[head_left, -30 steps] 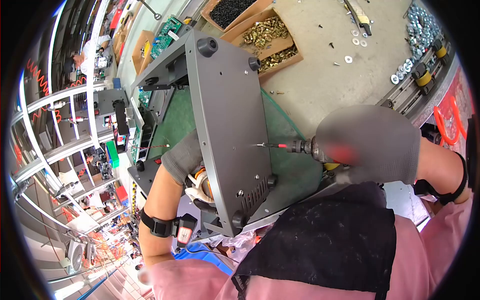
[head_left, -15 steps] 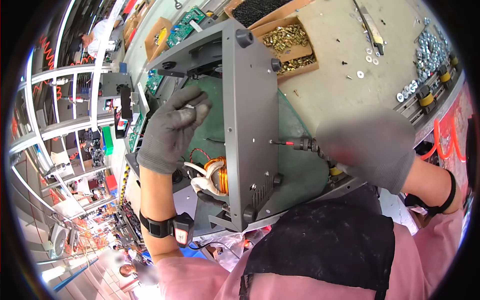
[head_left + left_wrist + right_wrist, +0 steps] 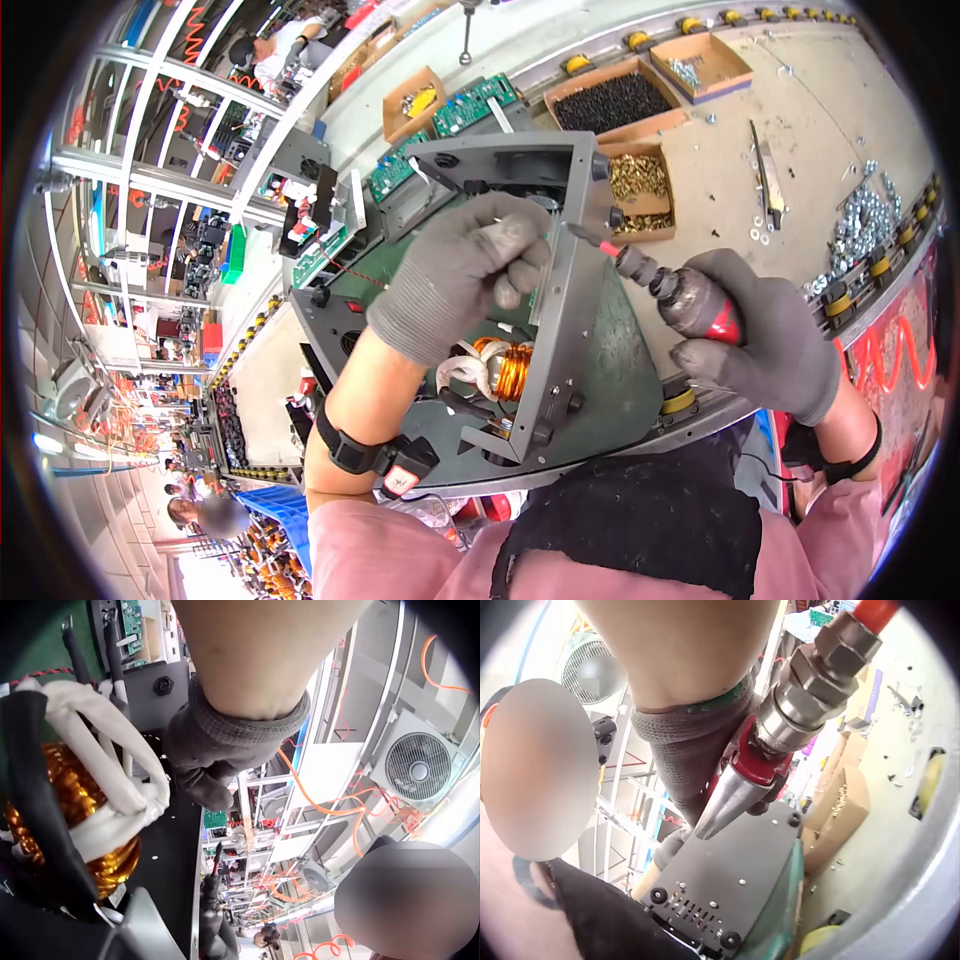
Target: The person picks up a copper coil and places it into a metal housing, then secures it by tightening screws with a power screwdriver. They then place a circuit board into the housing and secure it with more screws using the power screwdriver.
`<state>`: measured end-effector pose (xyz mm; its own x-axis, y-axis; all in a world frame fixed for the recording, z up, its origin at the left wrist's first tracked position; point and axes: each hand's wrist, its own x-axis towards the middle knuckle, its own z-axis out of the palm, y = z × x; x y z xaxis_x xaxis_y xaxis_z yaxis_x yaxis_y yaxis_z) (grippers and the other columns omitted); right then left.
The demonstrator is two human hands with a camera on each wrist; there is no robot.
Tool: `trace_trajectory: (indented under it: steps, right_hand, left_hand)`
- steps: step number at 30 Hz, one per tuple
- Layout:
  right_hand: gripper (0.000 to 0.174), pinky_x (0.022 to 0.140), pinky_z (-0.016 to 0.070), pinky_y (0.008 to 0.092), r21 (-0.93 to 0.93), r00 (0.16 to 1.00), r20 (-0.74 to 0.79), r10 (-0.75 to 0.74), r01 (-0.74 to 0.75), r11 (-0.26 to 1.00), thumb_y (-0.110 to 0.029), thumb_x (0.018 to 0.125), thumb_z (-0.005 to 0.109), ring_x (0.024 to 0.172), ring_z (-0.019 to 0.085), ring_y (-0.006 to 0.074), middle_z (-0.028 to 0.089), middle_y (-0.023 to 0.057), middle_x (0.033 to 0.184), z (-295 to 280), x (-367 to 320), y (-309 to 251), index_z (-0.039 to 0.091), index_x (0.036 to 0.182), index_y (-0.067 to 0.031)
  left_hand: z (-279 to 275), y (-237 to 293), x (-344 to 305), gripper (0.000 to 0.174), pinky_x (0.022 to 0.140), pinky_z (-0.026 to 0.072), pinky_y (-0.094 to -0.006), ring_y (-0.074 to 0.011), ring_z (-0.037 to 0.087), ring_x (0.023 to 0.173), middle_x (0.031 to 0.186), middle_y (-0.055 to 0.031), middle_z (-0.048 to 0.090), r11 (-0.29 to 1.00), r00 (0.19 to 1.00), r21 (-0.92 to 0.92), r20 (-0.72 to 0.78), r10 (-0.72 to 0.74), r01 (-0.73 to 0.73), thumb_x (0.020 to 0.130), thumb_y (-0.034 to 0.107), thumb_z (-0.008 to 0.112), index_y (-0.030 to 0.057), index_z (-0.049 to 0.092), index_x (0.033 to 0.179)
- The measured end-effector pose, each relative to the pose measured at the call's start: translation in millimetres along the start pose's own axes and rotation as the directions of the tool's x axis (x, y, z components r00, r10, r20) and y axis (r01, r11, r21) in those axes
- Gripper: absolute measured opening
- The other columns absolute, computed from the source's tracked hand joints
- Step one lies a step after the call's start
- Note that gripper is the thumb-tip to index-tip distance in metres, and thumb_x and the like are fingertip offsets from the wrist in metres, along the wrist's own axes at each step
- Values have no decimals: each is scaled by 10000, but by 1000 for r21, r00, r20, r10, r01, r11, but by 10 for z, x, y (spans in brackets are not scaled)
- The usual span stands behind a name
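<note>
My gloved right hand (image 3: 775, 340) grips a red and metal power screwdriver (image 3: 695, 305), its bit pointing left toward the upper edge of a dark grey metal housing (image 3: 570, 310). Black rubber feet (image 3: 730, 940) stick out of the housing's outer panel. My gloved left hand (image 3: 465, 275) is over the open side, fingers curled in and thumb pressed to them. A small pale piece (image 3: 497, 221) shows at these fingertips, too small to name. Below that hand sits a copper-wound coil (image 3: 513, 372) with white-sleeved leads (image 3: 112, 761).
A green mat (image 3: 625, 385) lies under the housing. Behind stand cardboard boxes of brass-coloured fasteners (image 3: 640, 177) and black screws (image 3: 612, 104). Green circuit boards (image 3: 475, 105) are at the back left. Loose silvery hardware (image 3: 865, 220) and a long-handled tool (image 3: 770, 185) lie to the right.
The screwdriver has come away from the panel's face and risen toward its upper edge. My left hand has come out from behind the panel and moved close to that edge. The head view has shifted.
</note>
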<state>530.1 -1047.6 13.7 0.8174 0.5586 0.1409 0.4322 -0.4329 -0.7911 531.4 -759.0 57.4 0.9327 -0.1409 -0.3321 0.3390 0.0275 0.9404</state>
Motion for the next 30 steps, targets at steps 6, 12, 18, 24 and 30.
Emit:
trace_trajectory:
  steps: [6,12,18,24,30]
  right_hand:
    - [537,620,506,436,1,996,90,-25,25,1000,-420,785,731,706,644,405,627,182,699,60,75,-95,526,1125,-58]
    - [488,620,509,427,-25,995,101,-8,11,1000,-378,807,721,696,658,379,643,157,700,45,96,-185,522,1122,-63]
    - [507,655,511,415,67,988,141,66,-76,995,-363,810,719,750,671,375,655,188,777,7,114,-227,516,1152,-48]
    - [541,714,510,390,239,987,163,-10,-30,971,-387,822,705,801,669,382,652,185,808,43,178,-219,506,1162,-15]
    - [532,736,498,352,372,977,204,65,-139,918,-401,834,696,794,663,268,651,153,852,26,222,-293,524,1129,6]
  left_hand:
    - [111,60,-64,384,433,351,-193,-81,499,530,724,-38,566,999,999,37,-47,15,-13,930,354,623,-9,560,1038]
    - [141,61,-56,382,425,336,-198,-77,486,524,710,-36,558,997,996,67,-87,31,-26,936,363,610,-8,556,1010]
    - [282,-6,-58,353,444,351,-199,-65,488,538,731,-36,576,993,975,88,-199,94,-78,959,347,583,0,573,1025]
    - [272,-80,-28,337,479,369,-200,-68,511,579,726,-34,571,977,953,-50,-236,192,-209,960,337,590,8,579,1027]
    - [278,-103,-48,391,476,344,-189,-70,488,567,769,-40,560,962,943,-89,-242,230,-257,941,390,607,6,559,998]
